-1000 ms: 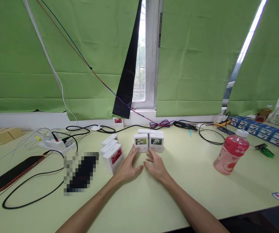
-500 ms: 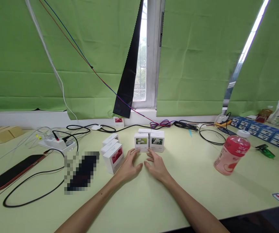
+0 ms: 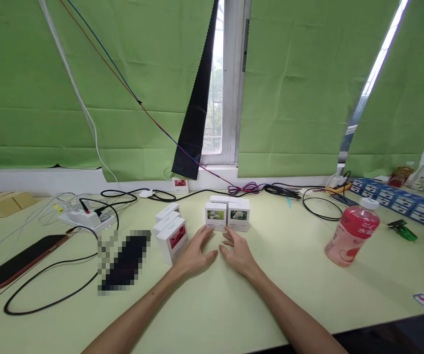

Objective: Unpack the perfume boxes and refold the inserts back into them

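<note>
Several small white boxes with flower pictures stand upright in a tight group ahead of me. My left hand (image 3: 199, 250) rests on the table, fingers stretched out, its fingertips at the lower edge of the front left box (image 3: 215, 217). Opposite it, my right hand (image 3: 238, 250) lies with fingers apart, its fingertips by the bottom of the front right box (image 3: 238, 216). Neither hand holds anything. Left of my left hand stands a row of white boxes, the nearest a box with a red flower picture (image 3: 172, 241).
A pink drink bottle (image 3: 352, 233) stands at the right, with blue boxes (image 3: 400, 200) behind it. On the left lie a phone (image 3: 23, 260), a power strip (image 3: 86, 216), black cables and a pixelated dark patch. Another white box (image 3: 180, 185) stands against the wall.
The front left box has shifted slightly right, closer to the front right box. Both hands have barely moved.
</note>
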Available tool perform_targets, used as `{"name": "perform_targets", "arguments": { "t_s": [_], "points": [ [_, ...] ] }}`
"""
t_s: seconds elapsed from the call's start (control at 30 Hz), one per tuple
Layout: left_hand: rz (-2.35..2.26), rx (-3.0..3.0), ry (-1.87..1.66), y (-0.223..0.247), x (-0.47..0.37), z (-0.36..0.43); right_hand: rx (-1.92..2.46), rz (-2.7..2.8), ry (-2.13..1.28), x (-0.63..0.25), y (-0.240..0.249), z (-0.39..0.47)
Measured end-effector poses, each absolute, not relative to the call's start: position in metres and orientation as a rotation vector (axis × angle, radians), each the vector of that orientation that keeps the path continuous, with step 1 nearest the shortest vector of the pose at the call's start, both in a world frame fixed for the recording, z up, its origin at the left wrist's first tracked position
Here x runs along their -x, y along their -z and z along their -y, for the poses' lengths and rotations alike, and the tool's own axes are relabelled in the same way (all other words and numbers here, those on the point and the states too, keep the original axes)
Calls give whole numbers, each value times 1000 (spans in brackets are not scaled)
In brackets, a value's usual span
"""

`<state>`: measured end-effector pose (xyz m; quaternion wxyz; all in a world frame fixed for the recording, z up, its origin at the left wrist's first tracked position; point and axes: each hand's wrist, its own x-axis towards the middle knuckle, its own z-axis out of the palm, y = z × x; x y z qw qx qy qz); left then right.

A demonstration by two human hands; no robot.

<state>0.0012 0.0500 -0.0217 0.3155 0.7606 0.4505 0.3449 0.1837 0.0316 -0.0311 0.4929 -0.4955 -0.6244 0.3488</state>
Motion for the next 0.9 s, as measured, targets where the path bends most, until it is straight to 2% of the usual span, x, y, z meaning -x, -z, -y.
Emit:
{"name": "perform_targets", "arguments": {
  "t_s": [0.33,0.67,0.9],
  "points": [
    [-1161,-2022,-859,13,-1,-46,1176,1440,-813,-182,31,-33],
    [-1236,-2176,-669,11,3,-46,1314,1326,-482,-190,13,-26],
    [-1288,-2236,-723,15,-2,-39,1313,1310,-445,-191,13,-25]
  ]
}}
